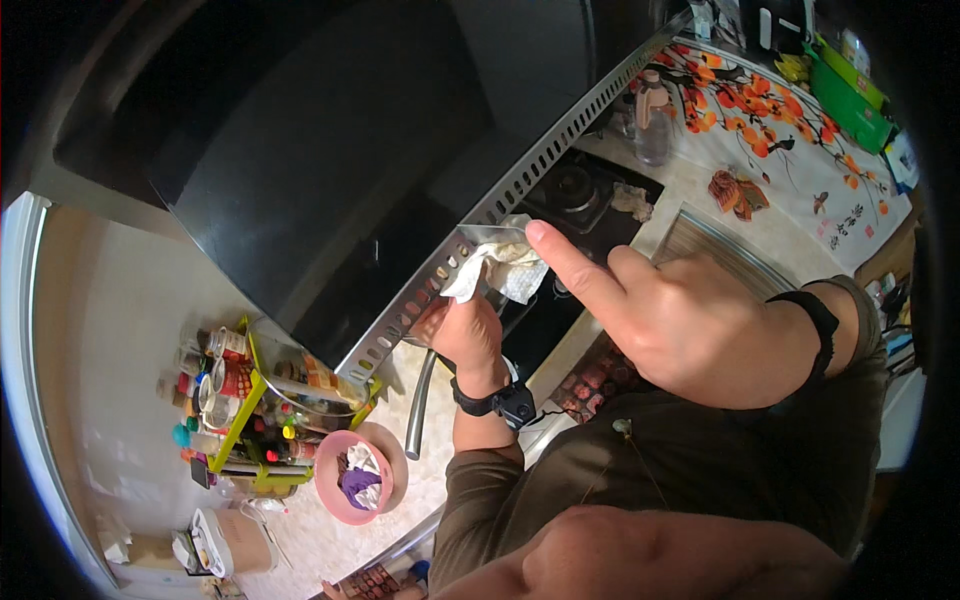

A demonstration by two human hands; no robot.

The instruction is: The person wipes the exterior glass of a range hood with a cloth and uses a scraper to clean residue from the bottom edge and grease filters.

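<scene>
A black range hood (322,150) with a perforated metal edge strip (525,172) fills the upper left. My left hand (465,334) is under the strip, holding a crumpled white wipe (517,270); some of its fingers show through the slots. Beside the wipe, a thin clear or shiny panel (491,234) sticks out from the strip. My right hand (652,315) points its index finger at this panel's end, the fingertip touching or nearly touching it. The other right fingers are curled, and whether they enclose anything is hidden.
Below the hood is a black gas stove (574,191) with a crumpled cloth (632,201). A pan handle (420,405) juts over the counter. A pink bowl (324,480) holds cloths, near a green rack (240,424) of bottles and jars. A water bottle (652,131) stands behind.
</scene>
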